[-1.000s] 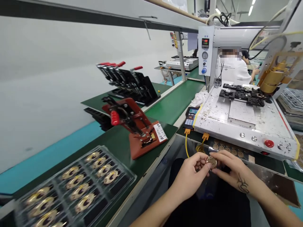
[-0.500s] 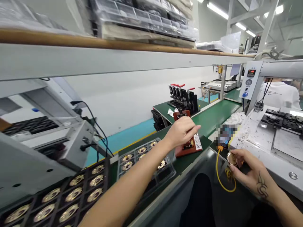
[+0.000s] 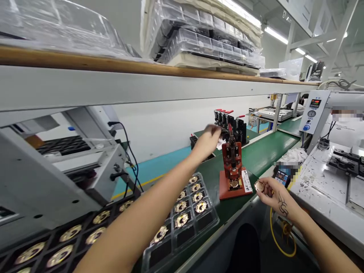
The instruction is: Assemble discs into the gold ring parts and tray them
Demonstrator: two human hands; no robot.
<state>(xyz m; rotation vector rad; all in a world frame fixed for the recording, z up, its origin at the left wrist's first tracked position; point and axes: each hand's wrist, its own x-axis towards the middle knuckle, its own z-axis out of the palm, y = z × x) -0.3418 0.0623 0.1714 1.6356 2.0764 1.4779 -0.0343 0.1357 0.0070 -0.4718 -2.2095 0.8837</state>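
Observation:
My left hand (image 3: 209,137) is raised just left of the upright lever of a red toggle press (image 3: 232,157). Motion smears its fingers, so their closure is unclear. A round gold watch part (image 3: 234,184) sits in the base of the press. To the right of that base, my right hand (image 3: 270,190) pinches a gold watch case (image 3: 259,186) between thumb and fingers, its round flat face showing. Under my left forearm lies a clear compartment tray (image 3: 209,223) with several gold ring-shaped watch parts, some of them hidden by the arm.
A black tray (image 3: 81,242) of gold rings is at lower left. Black clamps with red handles (image 3: 227,121) stand behind the press. On the right are a phone (image 3: 283,174), a yellow cable (image 3: 274,239) and a white machine (image 3: 315,170). A shelf (image 3: 127,85) spans above.
My left hand has moved off the front of the red press to its upper left, uncovering it. My right hand has brought the watch case closer to the press. The camera view has shifted.

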